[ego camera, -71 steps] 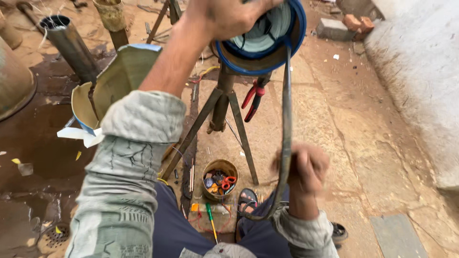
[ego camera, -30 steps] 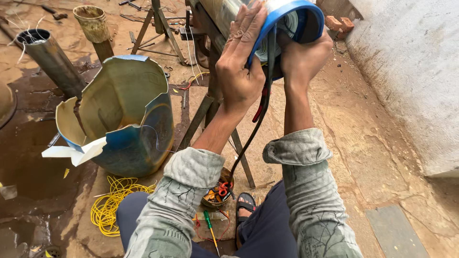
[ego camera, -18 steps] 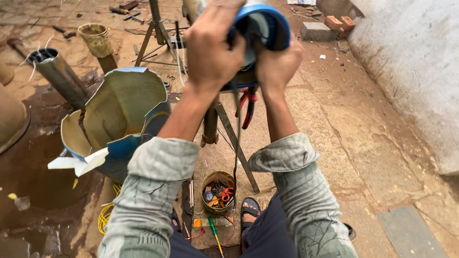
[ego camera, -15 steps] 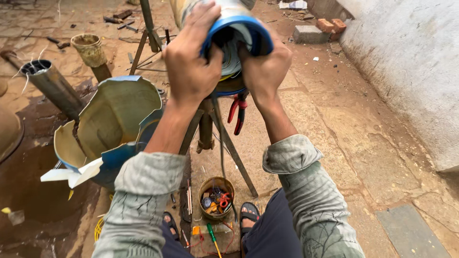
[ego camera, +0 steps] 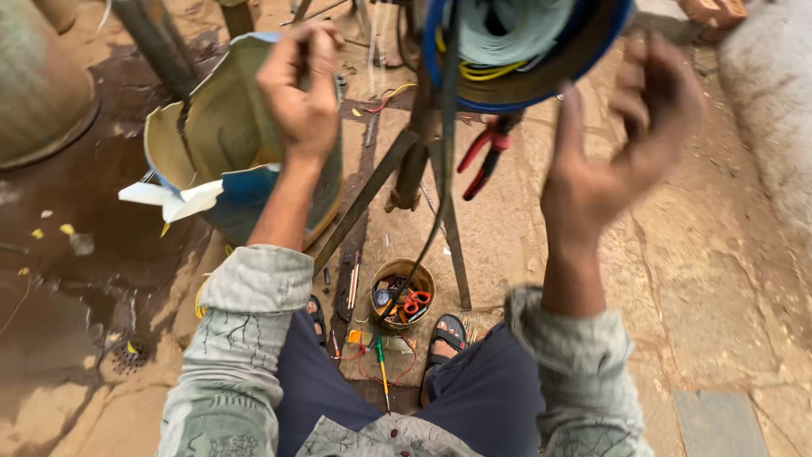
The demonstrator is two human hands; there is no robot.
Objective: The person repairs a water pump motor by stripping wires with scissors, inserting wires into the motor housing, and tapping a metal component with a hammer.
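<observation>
**Two hands up by the big round drum**

The blue-rimmed drum [ego camera: 524, 51] sits high on a metal stand [ego camera: 406, 178], its open round face turned toward the person. The right hand [ego camera: 622, 144] is nearer — its fingers [ego camera: 647, 93] are spread, holding nothing, with the drum just to their left. The left hand [ego camera: 304, 93] is a closed fist (I cannot tell if anything is inside), and the drum lies well off to its right. A dark cable [ego camera: 441, 169] hangs down between them.
</observation>
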